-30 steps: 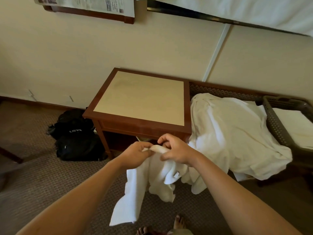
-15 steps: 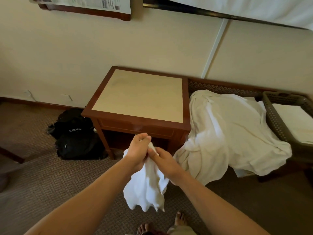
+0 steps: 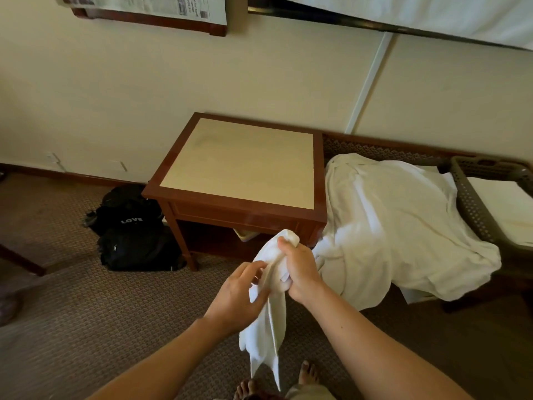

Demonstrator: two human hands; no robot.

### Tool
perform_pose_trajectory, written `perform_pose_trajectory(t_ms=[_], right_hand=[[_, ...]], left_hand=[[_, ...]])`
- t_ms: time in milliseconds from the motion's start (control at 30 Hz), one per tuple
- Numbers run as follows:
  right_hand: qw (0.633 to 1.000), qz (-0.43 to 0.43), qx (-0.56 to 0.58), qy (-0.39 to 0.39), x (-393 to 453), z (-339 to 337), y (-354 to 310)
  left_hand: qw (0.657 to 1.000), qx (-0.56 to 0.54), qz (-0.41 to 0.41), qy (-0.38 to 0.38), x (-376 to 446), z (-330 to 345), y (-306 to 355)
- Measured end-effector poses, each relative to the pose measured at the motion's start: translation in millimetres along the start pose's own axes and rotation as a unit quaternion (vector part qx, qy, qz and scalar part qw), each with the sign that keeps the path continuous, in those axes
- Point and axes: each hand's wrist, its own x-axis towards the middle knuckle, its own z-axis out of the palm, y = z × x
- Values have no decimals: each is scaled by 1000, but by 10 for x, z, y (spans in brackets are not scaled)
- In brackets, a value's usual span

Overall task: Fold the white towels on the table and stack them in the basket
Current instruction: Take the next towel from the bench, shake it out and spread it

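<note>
A small white towel (image 3: 266, 339) hangs bunched in the air in front of the wooden side table (image 3: 242, 166). My right hand (image 3: 300, 269) grips its top end in a fist. Lower down, my left hand (image 3: 239, 295) pinches its side edge. A pile of larger white towels (image 3: 398, 226) lies draped over a low bench to the right. The brown perforated basket (image 3: 473, 209) stands at the far right with a folded white towel (image 3: 507, 209) inside.
A black backpack (image 3: 135, 235) lies on the carpet left of the table. My bare feet (image 3: 308, 373) show at the bottom edge. A framed board with newspaper (image 3: 150, 10) hangs on the wall above. A dark furniture leg (image 3: 20, 261) juts in at the left.
The small towel now hangs free of the pile. My right hand has risen to hold its top, and my left hand has slid down along its edge. The towel hangs narrower.
</note>
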Motion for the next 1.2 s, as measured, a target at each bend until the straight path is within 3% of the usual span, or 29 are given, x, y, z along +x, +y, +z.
perform_pose_trajectory(t_ms=[100,233,433,633,867,1000,1133,1200], right_hand=[[1000,-12,-9,13,12,-93,-71],[964,-63,-257,-9,54,-269,-125],[931,-102,-346,-55,-11,-374,-123],[943,-201,-262,24,-61,-300,1],[947,-236,-217,3,-77,-313,105],[960,-207,-188,-29,-107,-322,97],[965,-200,-166,-47,-167,-277,131],[968,-197,-151,-37,-182,-257,116]], left_hand=[[998,14,-14,52,59,-51,-52],[981,-83,-161,76,155,-244,95],[953,-133,-273,6,323,-302,379],[947,-182,-262,14,466,-230,496],[918,-305,-250,-32,472,-250,498],[963,-185,-182,-67,444,-309,394],[998,-10,-66,-5,427,-283,286],[1000,12,-17,21,412,-269,241]])
